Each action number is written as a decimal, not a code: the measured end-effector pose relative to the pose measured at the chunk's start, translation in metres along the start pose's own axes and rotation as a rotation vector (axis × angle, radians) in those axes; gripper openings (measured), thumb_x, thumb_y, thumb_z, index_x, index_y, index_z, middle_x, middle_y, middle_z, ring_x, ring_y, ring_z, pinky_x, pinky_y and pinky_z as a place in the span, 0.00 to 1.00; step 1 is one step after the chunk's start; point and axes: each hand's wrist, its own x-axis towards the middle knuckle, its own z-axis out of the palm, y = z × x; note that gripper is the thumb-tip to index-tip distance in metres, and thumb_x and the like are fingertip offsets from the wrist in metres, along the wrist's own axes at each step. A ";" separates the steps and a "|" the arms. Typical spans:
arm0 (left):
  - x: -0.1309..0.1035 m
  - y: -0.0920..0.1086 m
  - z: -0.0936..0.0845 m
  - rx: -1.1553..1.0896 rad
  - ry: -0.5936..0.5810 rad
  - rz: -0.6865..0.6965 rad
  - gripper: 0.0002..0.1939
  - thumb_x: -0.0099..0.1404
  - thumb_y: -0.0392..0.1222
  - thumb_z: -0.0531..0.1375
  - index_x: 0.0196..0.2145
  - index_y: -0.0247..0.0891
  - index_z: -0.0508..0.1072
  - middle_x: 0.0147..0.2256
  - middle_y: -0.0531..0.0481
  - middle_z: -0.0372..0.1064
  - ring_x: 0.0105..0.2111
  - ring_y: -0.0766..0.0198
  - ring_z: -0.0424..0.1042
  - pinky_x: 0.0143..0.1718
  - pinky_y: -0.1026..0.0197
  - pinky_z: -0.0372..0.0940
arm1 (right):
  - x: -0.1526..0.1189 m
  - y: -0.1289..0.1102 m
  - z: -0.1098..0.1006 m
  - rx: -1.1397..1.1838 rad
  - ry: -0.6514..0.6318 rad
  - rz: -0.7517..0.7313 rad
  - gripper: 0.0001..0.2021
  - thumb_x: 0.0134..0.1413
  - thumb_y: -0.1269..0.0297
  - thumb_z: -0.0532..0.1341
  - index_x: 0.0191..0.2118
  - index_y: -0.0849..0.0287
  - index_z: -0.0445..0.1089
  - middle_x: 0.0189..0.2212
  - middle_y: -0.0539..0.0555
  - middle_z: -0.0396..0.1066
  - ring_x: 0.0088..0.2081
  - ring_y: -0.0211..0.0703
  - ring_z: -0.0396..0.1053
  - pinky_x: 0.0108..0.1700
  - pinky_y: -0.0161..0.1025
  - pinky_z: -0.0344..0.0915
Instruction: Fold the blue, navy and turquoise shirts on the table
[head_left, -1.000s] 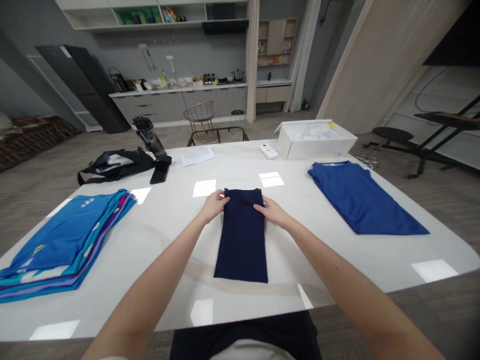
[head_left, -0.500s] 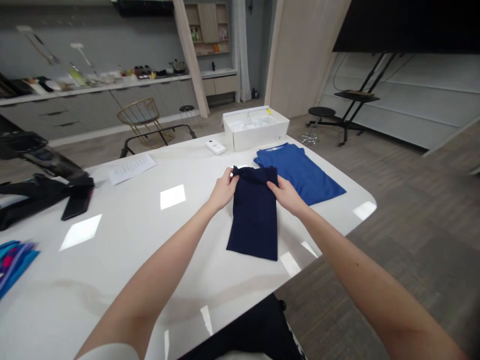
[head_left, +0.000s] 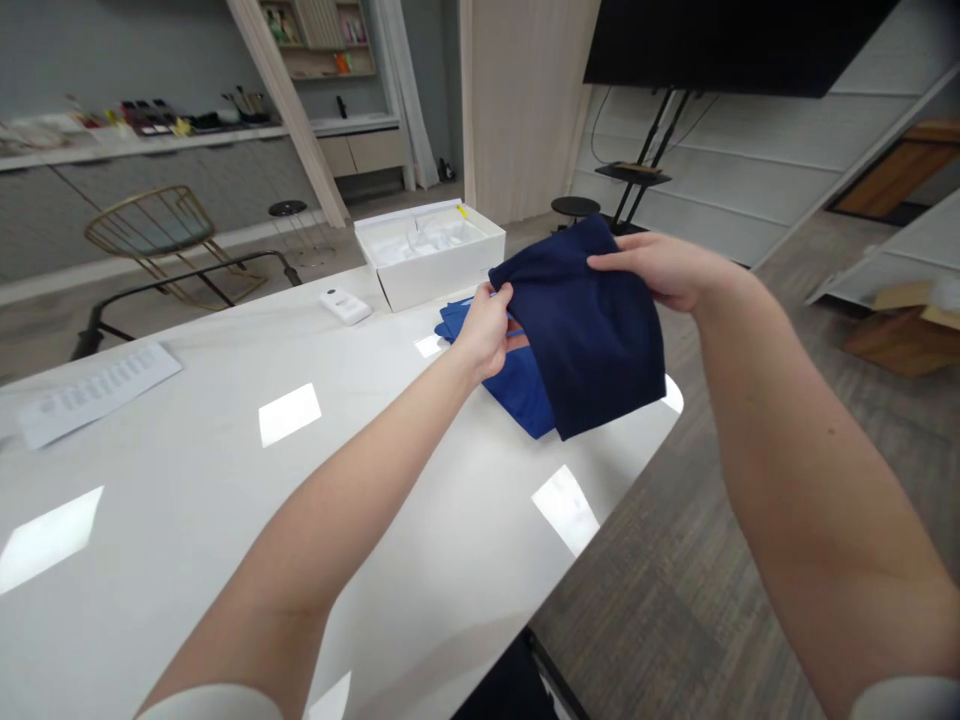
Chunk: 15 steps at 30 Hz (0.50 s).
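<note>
A folded navy cloth garment hangs tilted between my two hands, raised over the table. My left hand pinches its upper left corner, thumb on top and fingers beneath. On the upper right edge my right hand grips the fabric, its thumb lying across the front. Below and partly behind the navy garment, a folded blue garment lies on the table; much of it is hidden. What kind of garment the navy one is, I cannot tell.
Behind the garments stands a white open box with clear plastic inside. A small white device and a printed sheet lie on the white table. Beyond are a gold wire chair, a black stool and a cardboard box.
The navy garment has been lifted off the table and carried right, over the blue garment. Both hands still hold it, now spread wider. The view has turned right.
</note>
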 end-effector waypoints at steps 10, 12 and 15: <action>0.102 -0.072 -0.090 0.519 0.347 -0.044 0.03 0.67 0.39 0.60 0.35 0.37 0.70 0.33 0.49 0.73 0.25 0.69 0.70 0.28 0.65 0.66 | 0.099 0.128 0.092 -0.522 0.042 0.097 0.20 0.53 0.69 0.71 0.53 0.64 0.75 0.47 0.61 0.78 0.50 0.51 0.75 0.58 0.48 0.68; 0.107 -0.080 -0.101 0.574 0.335 -0.054 0.09 0.66 0.44 0.62 0.31 0.37 0.72 0.32 0.47 0.74 0.24 0.67 0.70 0.26 0.64 0.65 | 0.098 0.144 0.099 -0.620 0.061 0.131 0.22 0.53 0.66 0.70 0.54 0.63 0.74 0.51 0.63 0.76 0.55 0.54 0.73 0.60 0.46 0.65; 0.114 -0.084 -0.100 0.715 0.301 -0.030 0.19 0.62 0.55 0.66 0.23 0.38 0.71 0.27 0.44 0.73 0.27 0.61 0.72 0.29 0.61 0.65 | 0.101 0.148 0.095 -0.695 0.076 0.176 0.22 0.56 0.61 0.69 0.55 0.64 0.74 0.51 0.65 0.76 0.56 0.56 0.71 0.60 0.46 0.65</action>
